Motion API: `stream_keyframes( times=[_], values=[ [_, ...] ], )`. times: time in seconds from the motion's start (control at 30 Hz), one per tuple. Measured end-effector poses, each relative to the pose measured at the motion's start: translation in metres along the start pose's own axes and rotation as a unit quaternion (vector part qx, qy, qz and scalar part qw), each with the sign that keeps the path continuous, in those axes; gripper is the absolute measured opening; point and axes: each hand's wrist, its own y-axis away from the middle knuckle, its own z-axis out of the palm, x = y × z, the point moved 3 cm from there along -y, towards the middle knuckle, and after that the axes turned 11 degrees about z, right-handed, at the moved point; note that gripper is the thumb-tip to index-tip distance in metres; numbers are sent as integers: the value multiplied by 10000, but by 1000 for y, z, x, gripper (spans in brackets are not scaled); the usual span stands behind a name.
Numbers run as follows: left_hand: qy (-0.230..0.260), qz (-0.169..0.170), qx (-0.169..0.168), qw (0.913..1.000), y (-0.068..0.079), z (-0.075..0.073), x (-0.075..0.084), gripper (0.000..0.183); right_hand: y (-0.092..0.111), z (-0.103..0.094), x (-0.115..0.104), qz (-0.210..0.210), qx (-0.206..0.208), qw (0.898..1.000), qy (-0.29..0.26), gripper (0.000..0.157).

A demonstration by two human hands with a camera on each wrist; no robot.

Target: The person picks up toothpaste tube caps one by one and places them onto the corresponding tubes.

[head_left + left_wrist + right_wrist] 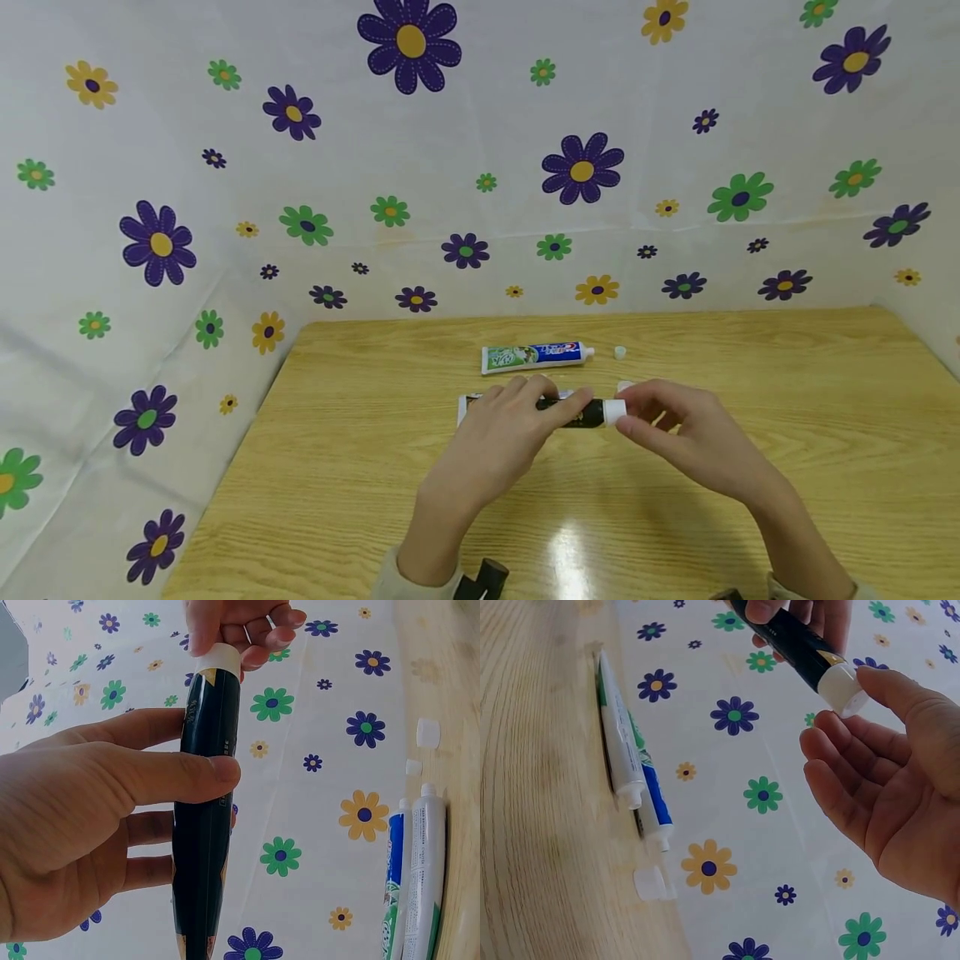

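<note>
My left hand grips a black toothpaste tube around its middle, thumb on the near side, and holds it above the table. The tube lies nearly level, with its white cap pointing right. At that end my right hand pinches the cap between thumb and fingertips. The cap sits on the tube's end; whether it is loose, I cannot tell. Behind the hands lies a blue and green toothpaste tube with its nozzle bare. A white tube rests beside it, mostly hidden by my left hand in the head view.
A small white cap lies to the right of the blue and green tube's nozzle. A larger white cap lies near it. The wooden table meets a white flowered cloth at the back and sides.
</note>
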Motion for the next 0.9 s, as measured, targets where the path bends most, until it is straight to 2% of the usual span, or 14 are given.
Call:
stream_keyframes(
  times=[0.27, 0.57, 0.9],
  values=[
    [-11, -31, -88, 10000, 0, 1, -2, 53, -5, 3, 3, 317, -274, 9983, -409, 9],
    [-80, 79, 115, 9999, 0, 4, -1, 53, -9, 10, 9, 561, -474, 9956, -585, 28],
    [-49, 36, 28, 10000, -3, 6, 1, 53, -6, 11, 13, 892, -539, 9910, -837, 56]
  ],
)
